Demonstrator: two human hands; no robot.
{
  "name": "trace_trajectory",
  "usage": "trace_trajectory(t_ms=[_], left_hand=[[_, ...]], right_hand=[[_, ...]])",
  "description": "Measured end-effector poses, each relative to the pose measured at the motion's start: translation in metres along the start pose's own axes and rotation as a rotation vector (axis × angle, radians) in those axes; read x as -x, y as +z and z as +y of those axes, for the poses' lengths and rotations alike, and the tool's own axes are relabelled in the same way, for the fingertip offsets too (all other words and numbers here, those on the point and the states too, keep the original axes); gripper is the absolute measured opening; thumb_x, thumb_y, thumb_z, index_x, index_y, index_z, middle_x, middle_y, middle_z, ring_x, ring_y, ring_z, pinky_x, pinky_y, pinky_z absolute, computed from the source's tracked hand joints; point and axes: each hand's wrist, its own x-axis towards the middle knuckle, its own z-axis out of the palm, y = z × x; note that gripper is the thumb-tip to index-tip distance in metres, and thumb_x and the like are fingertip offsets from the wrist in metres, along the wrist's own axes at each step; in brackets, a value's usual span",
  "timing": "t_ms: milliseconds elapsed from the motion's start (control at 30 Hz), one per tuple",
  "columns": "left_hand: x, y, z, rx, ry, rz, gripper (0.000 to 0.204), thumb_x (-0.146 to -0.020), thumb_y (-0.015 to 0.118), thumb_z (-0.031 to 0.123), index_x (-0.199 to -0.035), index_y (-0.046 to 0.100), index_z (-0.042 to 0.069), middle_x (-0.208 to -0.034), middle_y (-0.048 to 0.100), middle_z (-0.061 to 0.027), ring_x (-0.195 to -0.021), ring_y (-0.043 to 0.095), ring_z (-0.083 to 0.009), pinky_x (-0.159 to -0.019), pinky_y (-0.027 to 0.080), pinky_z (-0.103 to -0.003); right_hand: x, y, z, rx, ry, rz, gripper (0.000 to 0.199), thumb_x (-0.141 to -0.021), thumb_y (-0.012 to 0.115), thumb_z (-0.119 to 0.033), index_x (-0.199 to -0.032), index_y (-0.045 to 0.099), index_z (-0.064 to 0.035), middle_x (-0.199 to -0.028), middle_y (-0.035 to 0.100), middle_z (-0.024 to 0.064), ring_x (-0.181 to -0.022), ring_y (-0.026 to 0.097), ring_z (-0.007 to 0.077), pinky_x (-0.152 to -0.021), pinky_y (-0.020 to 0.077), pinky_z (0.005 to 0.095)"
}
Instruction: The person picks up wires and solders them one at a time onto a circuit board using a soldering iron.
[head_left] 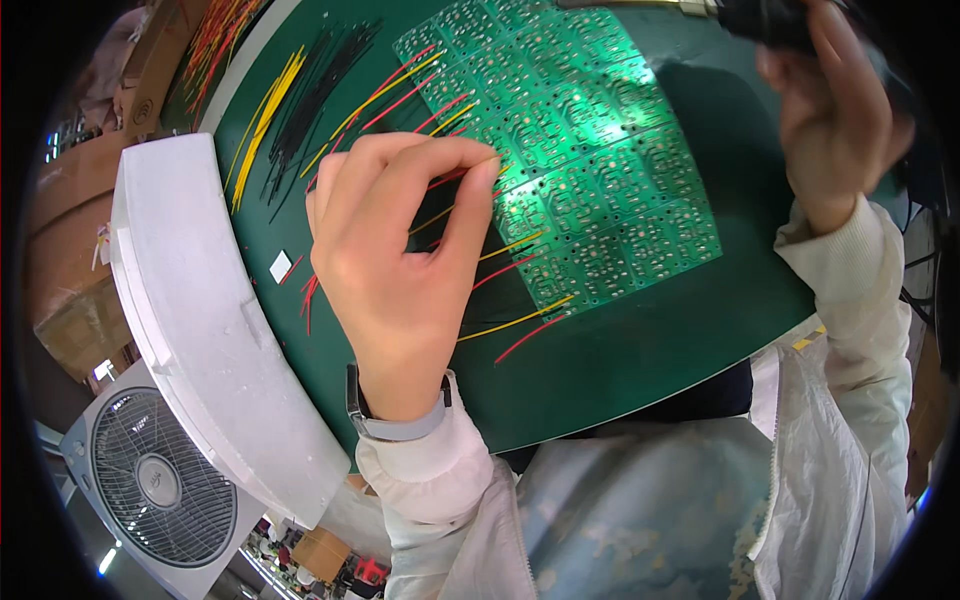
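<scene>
Bright light from above strikes the green circuit board panel (pixel 570 150), leaving a white-green glare patch near its middle, while the left hand (pixel 395 265) throws a soft shadow on the green surface (pixel 640 350). The fisheye bends straight edges and blackens the corners; the right hand (pixel 835 110) looks slightly blurred.

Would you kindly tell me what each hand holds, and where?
Left hand pinches a red wire near its end; right hand grips a dark tool by its handle.
</scene>
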Motion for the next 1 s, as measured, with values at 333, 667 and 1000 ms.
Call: trace_trajectory(t_ms=[333, 667, 1000], left_hand=[[-0.006, -0.032, 0.014, 0.222, -0.286, 0.288, 0.019, -0.085, 0.066, 0.005, -0.104, 0.068, 0.004, -0.084, 0.061, 0.0004, -0.072, 0.048, -0.0065, -0.066, 0.039, -0.021], [-0.146, 0.052, 0.032, -0.084, 0.437, -0.194, 0.017, -0.082, 0.066, 0.009, -0.097, 0.065, 0.001, -0.087, 0.068, -0.0112, -0.077, 0.064, -0.0200, -0.071, 0.048, -0.029], [-0.191, 0.101, 0.017, -0.197, 0.465, -0.261, 0.011, -0.077, 0.068, 0.011, -0.078, 0.064, 0.001, -0.081, 0.063, -0.0153, -0.080, 0.061, -0.0339, -0.074, 0.049, -0.044]], right_hand=[[-0.072, 0.050, -0.005, -0.153, 0.447, 0.359, 0.018, -0.088, 0.064, -0.016, -0.079, 0.055, -0.0046, -0.066, 0.053, -0.0016, -0.056, 0.048, 0.0045, -0.051, 0.0359, 0.0197], [-0.082, 0.048, 0.018, 0.124, 0.226, 0.354, 0.015, -0.084, 0.067, -0.010, -0.079, 0.056, -0.0017, -0.067, 0.057, 0.0048, -0.057, 0.050, 0.0092, -0.051, 0.0381, 0.0251], [-0.083, 0.045, 0.021, 0.186, 0.238, 0.413, 0.016, -0.083, 0.067, -0.014, -0.077, 0.054, -0.0065, -0.059, 0.052, 0.0045, -0.047, 0.049, 0.0163, -0.047, 0.0382, 0.0298]])
